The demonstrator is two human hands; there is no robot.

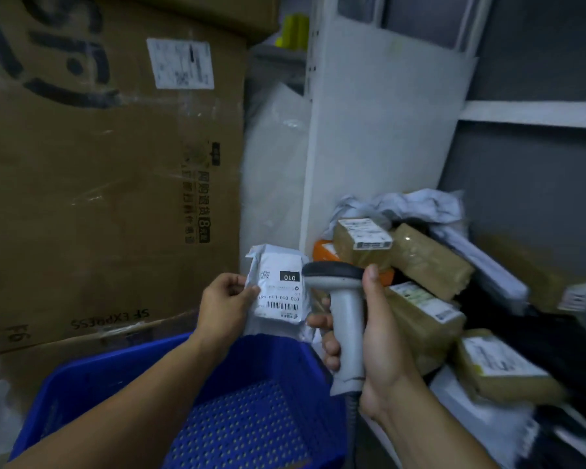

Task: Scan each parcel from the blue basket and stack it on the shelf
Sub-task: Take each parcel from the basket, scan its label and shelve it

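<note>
A: Background, left: a large brown cardboard carton (109,170) fills that side, clear tape over its face. A white printed shipping label (180,64) is stuck near its top.

B: Right side?

A: A white metal shelf unit (379,137), upright panel toward centre, grey wall behind. On its lower board is a loose pile of brown taped parcels with white labels (423,319). They lean at different angles, with crumpled white and dark bags behind them.

B: And below the hands?

A: A blue perforated plastic basket (99,370) at bottom centre, its far rim close to the carton's foot. Both forearms reach out over it.

B: Where is the task item?

A: It is a small white plastic mailer bag with a barcode label and a black "010" tag (278,286). It is held in the air above the basket's far rim, label toward the camera, print upside down.

B: Grip, left?

A: The left hand (224,302) pinches the mailer's left edge, thumb on the front, fingers behind.

B: Right?

A: The right hand (383,336) is wrapped round the handle of a grey handheld barcode scanner (344,319), thumb raised beside its dark-topped head. The head sits just beside the mailer's right edge. I cannot tell whether they touch.
</note>
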